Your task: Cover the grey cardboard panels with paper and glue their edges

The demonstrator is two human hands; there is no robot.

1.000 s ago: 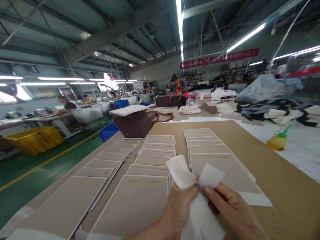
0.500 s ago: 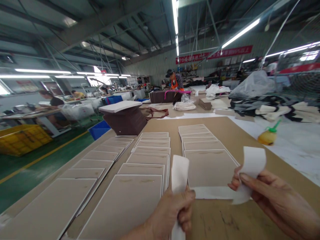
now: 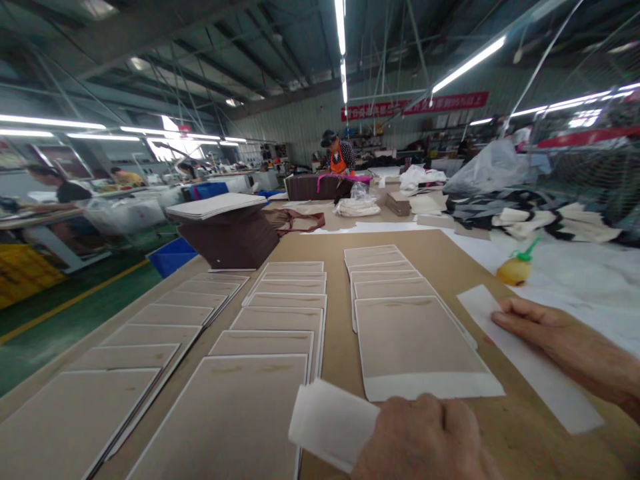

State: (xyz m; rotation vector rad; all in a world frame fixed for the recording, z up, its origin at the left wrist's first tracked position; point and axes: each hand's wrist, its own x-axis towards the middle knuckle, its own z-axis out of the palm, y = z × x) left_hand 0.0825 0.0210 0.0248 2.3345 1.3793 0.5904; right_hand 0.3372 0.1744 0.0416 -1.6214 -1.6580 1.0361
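Note:
My left hand is closed around a small bundle of white strips, whose ends stick out to the left over the edge of a panel. My right hand pinches one long white strip near its upper end, thumb on top, and the strip slants down to the right above the table. Between and beyond my hands lies an overlapping row of beige panels with white borders. Its nearest panel carries a white band along the front edge.
Two more rows of overlapping panels, a middle row and a left row, cover the table's left side. Behind them stands a dark stack of boards. A yellow bottle with green nozzle is at right. A co-worker stands farther back.
My left hand has turned, so its strips point left rather than up. The right hand's strip, curled before, now hangs out straight. The view has shifted slightly right.

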